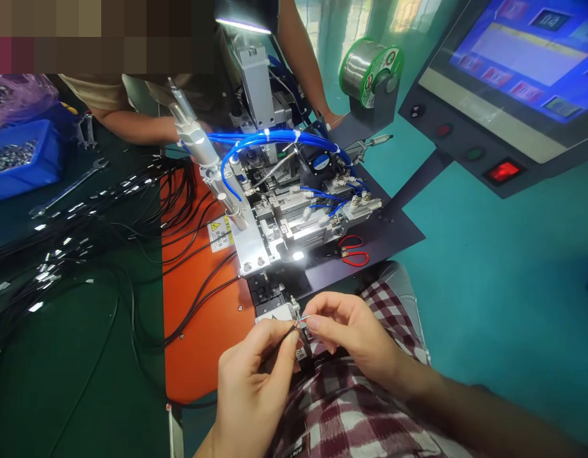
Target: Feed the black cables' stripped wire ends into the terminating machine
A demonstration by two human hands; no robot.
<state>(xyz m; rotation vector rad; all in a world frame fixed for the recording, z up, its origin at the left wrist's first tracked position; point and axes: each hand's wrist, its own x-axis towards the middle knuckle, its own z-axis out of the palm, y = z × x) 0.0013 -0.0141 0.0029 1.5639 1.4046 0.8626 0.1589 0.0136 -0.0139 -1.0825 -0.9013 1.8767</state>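
Observation:
Near the bottom centre, my left hand pinches the end of a black cable between thumb and forefinger. Thin coloured wires, one red and one light blue among them, stick out of the cable end. To the right of it, my right hand has its thumb and forefinger closed on the tips of these wires. Both hands are close together in front of the metal machine, over its lower front corner. The strands between the fingertips are too small to count.
Black cables cross the orange plate. Red-handled scissors lie on the machine's dark base. A solder spool and a screen panel stand right. Left are a blue bin and a wrench. Another person's arm reaches behind the machine.

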